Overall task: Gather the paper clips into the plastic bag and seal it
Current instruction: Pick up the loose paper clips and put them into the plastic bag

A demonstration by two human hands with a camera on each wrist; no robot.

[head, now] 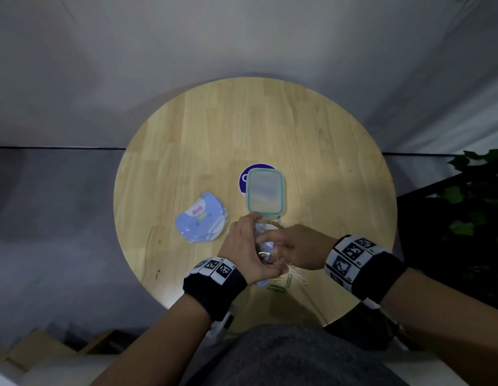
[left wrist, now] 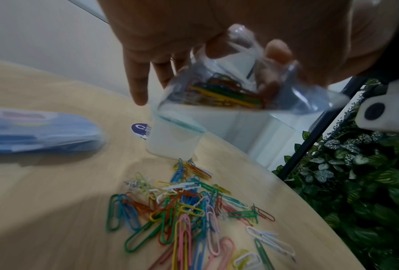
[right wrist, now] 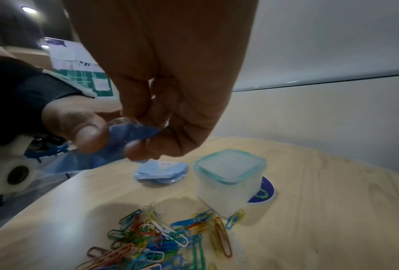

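Note:
Above the near part of the round wooden table (head: 203,129), my left hand (head: 243,247) and right hand (head: 296,246) meet on a small clear plastic bag (head: 263,245). The left hand (left wrist: 170,45) grips one side of the bag (left wrist: 228,91), which hangs tilted with several coloured paper clips inside. The right hand (right wrist: 161,109) pinches the bag's edge (right wrist: 133,135) with curled fingers, opposite the left thumb. Below the hands a loose pile of coloured paper clips (left wrist: 189,210) lies on the table; the same pile (right wrist: 159,243) shows in the right wrist view, and in the head view only a few clips (head: 286,280) show.
A lidded translucent box with a teal rim (head: 265,190) stands just beyond the hands on a blue round sticker (head: 249,174). A blue packet in clear wrap (head: 200,218) lies to the left. Dark green foliage (head: 476,190) borders the table's right side.

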